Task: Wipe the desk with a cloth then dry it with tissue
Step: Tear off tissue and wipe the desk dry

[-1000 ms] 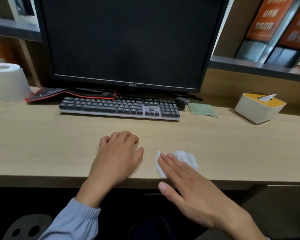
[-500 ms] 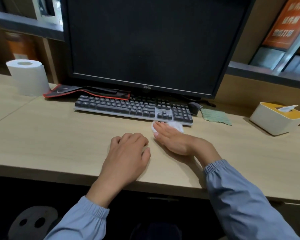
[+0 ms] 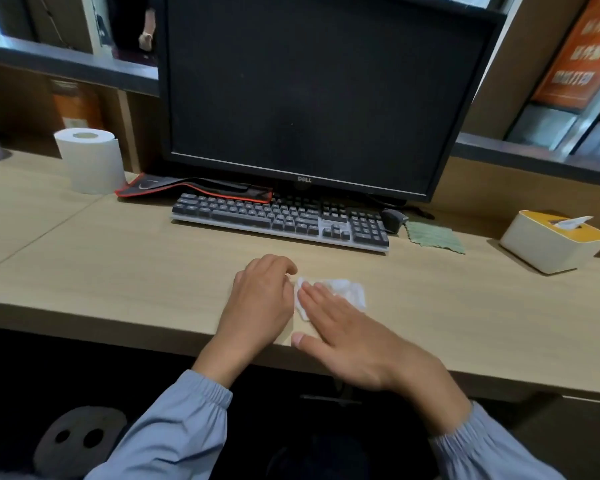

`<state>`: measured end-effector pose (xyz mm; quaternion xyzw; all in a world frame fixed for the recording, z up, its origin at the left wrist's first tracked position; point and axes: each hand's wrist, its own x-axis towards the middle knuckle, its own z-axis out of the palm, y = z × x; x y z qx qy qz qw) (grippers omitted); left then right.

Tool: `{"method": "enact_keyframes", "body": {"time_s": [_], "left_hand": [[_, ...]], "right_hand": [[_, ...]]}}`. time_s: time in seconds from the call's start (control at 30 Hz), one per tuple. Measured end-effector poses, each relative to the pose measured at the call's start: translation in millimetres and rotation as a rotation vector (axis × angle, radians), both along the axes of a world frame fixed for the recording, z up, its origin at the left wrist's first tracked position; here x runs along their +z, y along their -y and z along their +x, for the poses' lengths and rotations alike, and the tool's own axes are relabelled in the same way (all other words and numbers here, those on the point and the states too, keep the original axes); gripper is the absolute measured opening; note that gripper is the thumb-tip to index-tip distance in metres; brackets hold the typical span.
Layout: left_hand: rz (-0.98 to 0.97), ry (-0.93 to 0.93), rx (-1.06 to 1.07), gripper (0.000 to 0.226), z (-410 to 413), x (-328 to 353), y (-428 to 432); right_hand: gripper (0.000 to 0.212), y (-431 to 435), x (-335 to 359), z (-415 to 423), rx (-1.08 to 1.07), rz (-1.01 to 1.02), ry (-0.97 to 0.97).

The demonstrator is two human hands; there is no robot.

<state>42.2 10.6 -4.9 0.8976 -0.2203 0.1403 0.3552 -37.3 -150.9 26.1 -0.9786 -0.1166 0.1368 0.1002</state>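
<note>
Right hand (image 3: 354,341) flat, apparently pressing crumpled tissue (image 3: 349,292).

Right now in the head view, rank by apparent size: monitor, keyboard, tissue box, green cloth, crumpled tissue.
monitor
keyboard
tissue box
green cloth and crumpled tissue: alike; tissue partly under the right hand

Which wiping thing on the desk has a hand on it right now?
The crumpled white tissue, under the right hand near the front edge. The green cloth and paper roll sit untouched farther back.

right hand (image 3: 354,344) + tissue (image 3: 351,292) | pulled back from keyboard (image 3: 278,220) | toward desk (image 3: 118,271) edge
</note>
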Motion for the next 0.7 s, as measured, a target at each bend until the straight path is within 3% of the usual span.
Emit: {"method": "enact_keyframes", "body": {"time_s": [0.27,0.47,0.53,0.7], "left_hand": [[-0.284,-0.074,0.016,0.029,-0.3,2.4,-11.6],[-0.534,-0.136,0.039,0.031,-2.1,9.1,-16.9],[-0.457,-0.111,0.004,0.026,1.2,9.7,-22.7],[-0.030,0.018,0.017,0.018,20.4,10.0,-65.7]], "right_hand": [[0.072,-24.4,-2.3,-70.4,0.026,-0.005,0.043],[0.065,-23.6,1.2,-38.1,-0.026,0.053,-0.004],[0.067,-23.8,-0.1,-10.8,-0.034,0.047,-0.010],[0.068,-18.4,2.2,65.8,-0.047,0.040,-0.046]]}}
